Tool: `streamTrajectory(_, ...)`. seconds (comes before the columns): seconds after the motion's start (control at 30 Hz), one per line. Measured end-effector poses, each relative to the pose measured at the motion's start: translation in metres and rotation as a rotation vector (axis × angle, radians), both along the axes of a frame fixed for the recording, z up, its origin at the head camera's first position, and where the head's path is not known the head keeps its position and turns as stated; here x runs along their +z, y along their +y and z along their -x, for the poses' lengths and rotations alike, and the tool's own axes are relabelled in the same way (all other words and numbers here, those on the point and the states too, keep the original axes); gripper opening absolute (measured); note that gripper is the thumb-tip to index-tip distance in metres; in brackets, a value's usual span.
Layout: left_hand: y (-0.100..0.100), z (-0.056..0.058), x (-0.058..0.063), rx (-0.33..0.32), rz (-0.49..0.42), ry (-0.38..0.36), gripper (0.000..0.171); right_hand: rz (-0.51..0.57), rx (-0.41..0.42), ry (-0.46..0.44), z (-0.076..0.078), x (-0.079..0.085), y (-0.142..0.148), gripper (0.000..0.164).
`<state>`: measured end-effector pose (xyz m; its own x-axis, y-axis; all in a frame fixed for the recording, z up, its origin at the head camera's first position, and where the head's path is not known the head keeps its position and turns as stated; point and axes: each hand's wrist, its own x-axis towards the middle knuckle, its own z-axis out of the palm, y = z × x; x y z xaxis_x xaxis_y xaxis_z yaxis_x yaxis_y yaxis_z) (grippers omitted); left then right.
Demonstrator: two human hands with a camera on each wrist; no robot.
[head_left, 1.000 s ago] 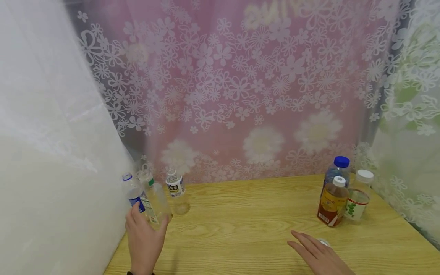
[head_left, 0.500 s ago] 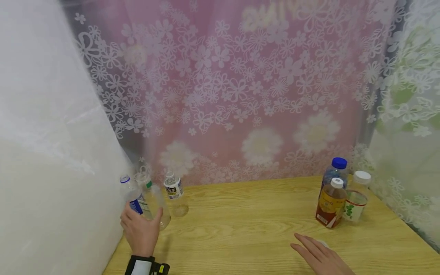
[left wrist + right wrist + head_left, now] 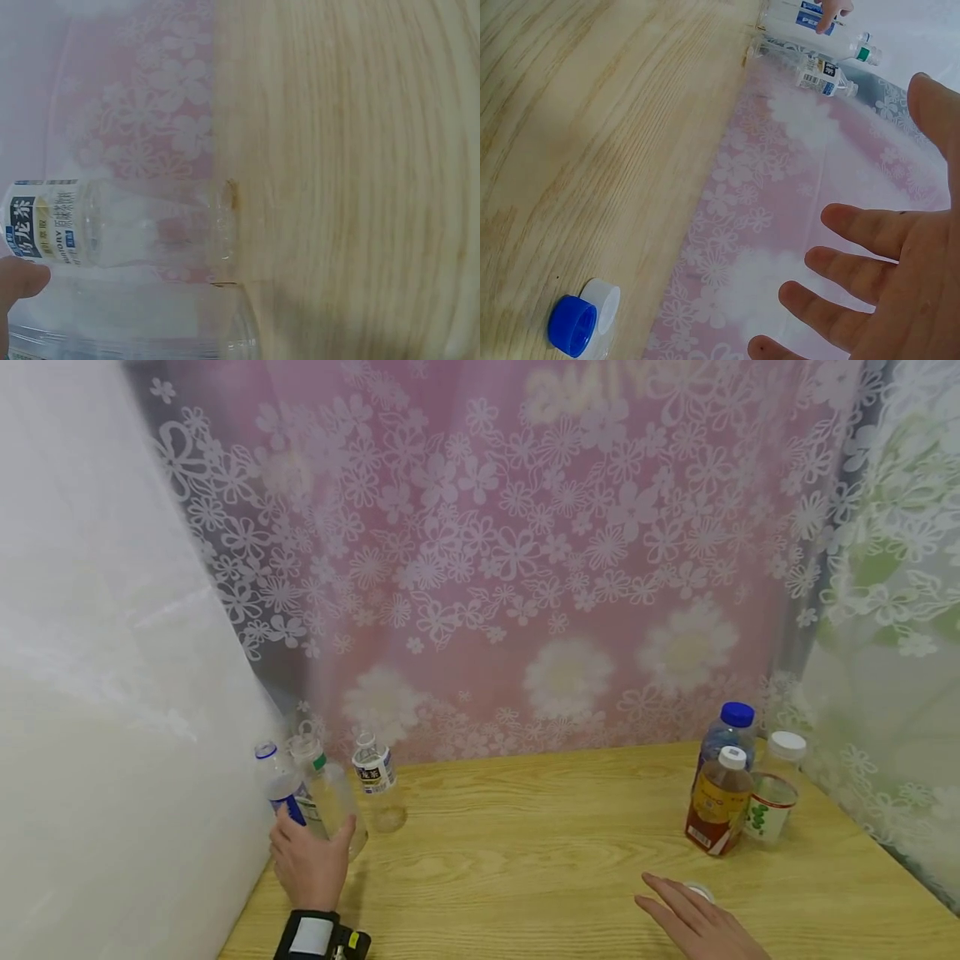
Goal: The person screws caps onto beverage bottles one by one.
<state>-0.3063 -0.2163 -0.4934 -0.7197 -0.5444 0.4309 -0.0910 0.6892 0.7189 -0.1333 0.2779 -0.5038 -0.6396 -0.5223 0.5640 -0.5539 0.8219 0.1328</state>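
Note:
My left hand (image 3: 309, 864) is at the left cluster of bottles, thumb spread from the fingers. Its fingers are at the blue label of a clear bottle (image 3: 274, 768) without a cap; firm contact is unclear. Against that stands a clear bottle with a green neck band (image 3: 341, 802). An oolong tea bottle (image 3: 387, 814), also uncapped, stands to their right; in the left wrist view my thumb (image 3: 28, 277) is close to its label (image 3: 45, 225). My right hand (image 3: 701, 922) hovers with spread fingers, holding nothing, near a white cap (image 3: 699, 891) and a blue cap (image 3: 572, 325).
At the right stand a bottle with a blue cap (image 3: 737, 716), an amber drink bottle with a white cap (image 3: 717, 810) and a clear jar with a white lid (image 3: 772, 793). A pink floral curtain (image 3: 480, 568) hangs behind the wooden table (image 3: 510, 843); white sheeting (image 3: 112, 735) borders the left.
My left hand has moved forward and slightly left, toward the blue-labelled bottle, bringing its wrist strap into view. The right hand has hardly moved. The view has shifted slightly.

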Motion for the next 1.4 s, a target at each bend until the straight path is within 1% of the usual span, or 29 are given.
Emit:
streamTrajectory(0.23, -0.002, 0.006, -0.005, -0.009, -0.024, -0.031, 0.109, 0.013, 0.039, 0.071, 0.002, 0.000, 0.000, 0.076)
streamTrajectory(0.57, -0.006, 0.013, -0.013, -0.005, -0.029, -0.043, 0.092, 0.030, 0.050, 0.061, 0.002, -0.004, 0.002, 0.074)
streamTrajectory(0.87, -0.011, 0.018, -0.021, -0.017, -0.031, -0.051, 0.092, 0.013, 0.032, 0.029, 0.000, -0.006, 0.005, 0.077)
streamTrajectory(1.0, -0.012, 0.017, -0.022, -0.024, -0.019, -0.053, 0.091, -0.005, 0.033, 0.055, 0.000, -0.006, 0.006, 0.077)
streamTrajectory(1.1, -0.012, 0.014, -0.020, -0.027, -0.034, -0.072, 0.091, -0.012, 0.037, 0.068, 0.000, -0.007, 0.007, 0.078)
streamTrajectory(1.23, -0.010, 0.009, -0.017, -0.030, -0.058, -0.099, 0.090, -0.021, 0.030, 0.050, 0.001, -0.007, 0.008, 0.080)
streamTrajectory(1.33, -0.009, 0.007, -0.014, -0.040, -0.068, -0.109, 0.088, -0.031, 0.001, 0.021, -0.001, -0.008, 0.010, 0.075)
streamTrajectory(1.4, -0.009, 0.004, -0.012, -0.049, -0.078, -0.123, 0.088, -0.026, -0.007, 0.016, -0.001, -0.009, 0.011, 0.071)
